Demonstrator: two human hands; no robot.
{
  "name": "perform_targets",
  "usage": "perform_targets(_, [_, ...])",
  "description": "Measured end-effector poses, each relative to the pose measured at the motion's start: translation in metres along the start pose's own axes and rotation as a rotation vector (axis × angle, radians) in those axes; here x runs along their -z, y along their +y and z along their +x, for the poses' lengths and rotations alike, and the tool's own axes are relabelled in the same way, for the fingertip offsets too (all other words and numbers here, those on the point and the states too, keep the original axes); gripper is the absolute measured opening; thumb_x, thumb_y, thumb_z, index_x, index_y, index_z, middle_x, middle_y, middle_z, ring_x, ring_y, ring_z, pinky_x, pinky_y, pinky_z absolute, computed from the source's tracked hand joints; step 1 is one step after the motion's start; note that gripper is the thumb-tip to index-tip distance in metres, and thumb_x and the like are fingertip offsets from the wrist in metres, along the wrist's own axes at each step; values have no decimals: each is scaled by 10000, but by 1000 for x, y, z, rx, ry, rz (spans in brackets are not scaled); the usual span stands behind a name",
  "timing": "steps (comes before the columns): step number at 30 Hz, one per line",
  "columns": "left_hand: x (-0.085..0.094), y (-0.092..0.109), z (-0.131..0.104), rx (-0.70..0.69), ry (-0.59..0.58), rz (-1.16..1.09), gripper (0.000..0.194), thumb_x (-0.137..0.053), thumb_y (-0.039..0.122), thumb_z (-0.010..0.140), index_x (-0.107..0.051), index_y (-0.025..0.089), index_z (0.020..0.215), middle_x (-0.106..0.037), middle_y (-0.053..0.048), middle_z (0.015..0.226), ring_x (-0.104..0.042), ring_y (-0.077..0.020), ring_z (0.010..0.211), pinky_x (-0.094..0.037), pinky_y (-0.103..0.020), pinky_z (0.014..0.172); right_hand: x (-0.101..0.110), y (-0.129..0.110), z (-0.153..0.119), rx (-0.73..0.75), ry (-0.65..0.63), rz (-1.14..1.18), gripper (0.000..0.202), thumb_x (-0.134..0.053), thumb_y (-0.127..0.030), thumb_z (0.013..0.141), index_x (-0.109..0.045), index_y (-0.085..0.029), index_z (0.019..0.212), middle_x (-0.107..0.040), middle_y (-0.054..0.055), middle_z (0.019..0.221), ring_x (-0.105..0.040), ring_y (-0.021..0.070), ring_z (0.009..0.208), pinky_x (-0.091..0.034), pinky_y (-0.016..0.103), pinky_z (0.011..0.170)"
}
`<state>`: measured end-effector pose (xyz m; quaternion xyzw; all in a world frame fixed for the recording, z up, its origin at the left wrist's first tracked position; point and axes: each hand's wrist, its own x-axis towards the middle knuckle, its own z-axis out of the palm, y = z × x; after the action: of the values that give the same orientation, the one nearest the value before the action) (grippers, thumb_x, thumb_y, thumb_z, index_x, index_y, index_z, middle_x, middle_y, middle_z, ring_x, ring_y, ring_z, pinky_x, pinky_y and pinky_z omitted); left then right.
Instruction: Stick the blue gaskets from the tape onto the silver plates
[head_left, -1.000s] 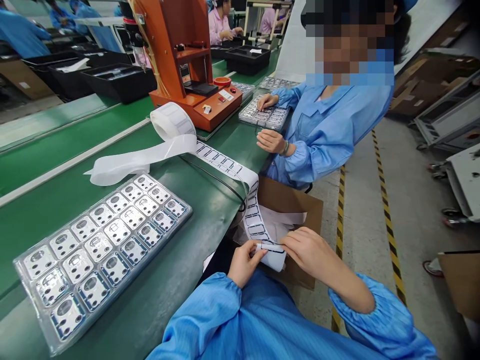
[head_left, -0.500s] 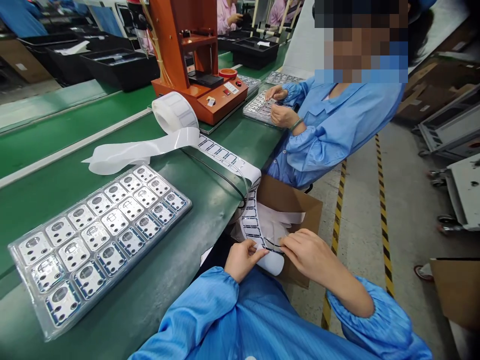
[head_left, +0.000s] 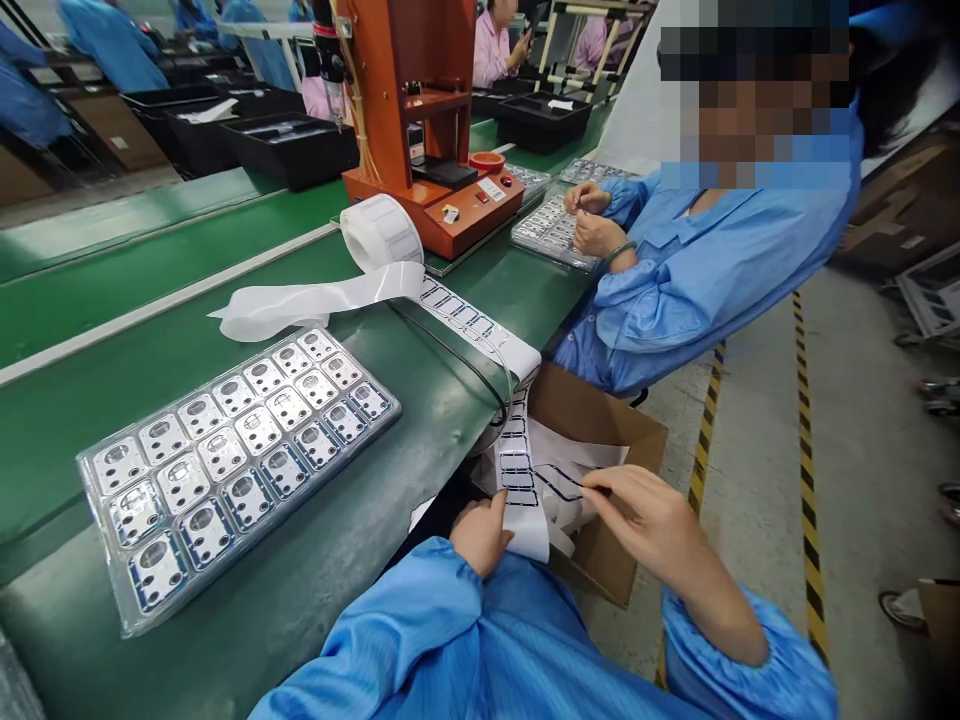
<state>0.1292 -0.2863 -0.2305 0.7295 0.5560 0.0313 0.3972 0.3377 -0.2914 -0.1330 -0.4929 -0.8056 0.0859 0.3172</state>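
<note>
My left hand point(head_left: 482, 532) grips the edge of a white backing strip point(head_left: 534, 533) near its lower end, thumb on top. Dark frame-shaped adhesive pieces run in a row along this strip, which hangs over the table edge. Between thumb and fingertips, my right hand point(head_left: 646, 515) pinches one dark frame-shaped adhesive piece point(head_left: 559, 480). That thin outline stretches from my fingertips leftward to the strip; whether its far end still touches the strip I cannot tell. Up on the table, a roll of the strip point(head_left: 381, 232) stands beside a curl of white film point(head_left: 300, 300).
A clear tray point(head_left: 112, 610) of square metal plates lies at left on the green table point(head_left: 330, 530). An orange press point(head_left: 442, 215) stands behind the roll. A cardboard box point(head_left: 622, 425) with white scraps is below the strip. At right, a co-worker point(head_left: 675, 290) handles another tray.
My right hand has moved slightly right, lifting the frame-shaped piece away from the strip. My left hand has shifted its grip to the strip's edge. The view has turned a little left.
</note>
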Motion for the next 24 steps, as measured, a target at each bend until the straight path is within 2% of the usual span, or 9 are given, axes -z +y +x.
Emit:
perform_targets(3, [15,14,-27,8,0,46,569,-732,210,780,-586,167,1328,-673,-190,1241,-624,-355,1160,-482,-454,989,-21,-17,16,-25,130,197,123,-601,-294,946,-693,-243,882,-754,19,814,-714,181,733,-565,295,689])
perform_targets(6, [41,22,-72,-98,-49,16,498,-679,321,856,-595,172,1324,-684,-179,1229,-641,-349,1133,-497,-439,962,-48,-32,25,-20,145,374,105,-641,-311,919,-712,-250,871,-757,18,811,-715,183,713,-581,287,675])
perform_targets(11, [94,12,-156,-196,155,-145,440,-650,392,892,-618,300,1321,-733,-69,1181,-703,-247,1044,-499,-290,895,-84,-27,26,-218,76,570,213,-732,-426,837,-733,-226,911,-750,48,808,-708,214,705,-589,348,714])
perform_targets(13, [119,-3,-174,-140,261,-113,391,-657,368,890,-656,305,1276,-753,-49,1132,-724,-227,984,-503,-261,837,-93,-22,28,-315,34,642,294,-764,-468,796,-733,-212,937,-743,50,796,-705,215,697,-586,349,706])
perform_targets(15, [145,-27,-182,-40,466,-64,346,-678,371,866,-709,267,1194,-769,-45,1042,-729,-221,914,-505,-256,793,-98,-21,29,-395,-6,698,352,-789,-493,758,-733,-202,949,-739,50,794,-704,215,694,-585,347,698])
perform_targets(16, [159,-42,-182,28,557,-36,340,-675,368,859,-718,242,1171,-768,-45,1014,-726,-220,895,-506,-262,794,-99,-21,29,-426,-22,715,375,-797,-503,741,-733,-199,952,-738,50,796,-702,215,695,-585,348,704])
perform_targets(18, [186,-74,-181,266,651,75,382,-636,364,872,-687,188,1207,-755,-67,1021,-702,-241,926,-503,-306,835,-99,-22,28,-477,-48,719,417,-804,-529,715,-736,-194,953,-736,51,800,-698,217,712,-582,355,735])
perform_targets(21, [218,-116,-183,559,660,230,473,-567,371,907,-602,145,1321,-689,-124,1210,-593,-313,1156,-452,-419,993,-96,-23,23,-561,-111,657,466,-791,-577,695,-745,-191,952,-741,57,821,-699,234,778,-569,361,784])
perform_targets(24, [238,-144,-191,711,595,329,606,-606,439,872,-535,154,1402,-560,-177,1375,-428,-380,1313,-388,-485,1071,-94,-21,18,-609,-170,602,487,-769,-614,689,-751,-191,931,-742,62,832,-694,246,800,-559,369,798])
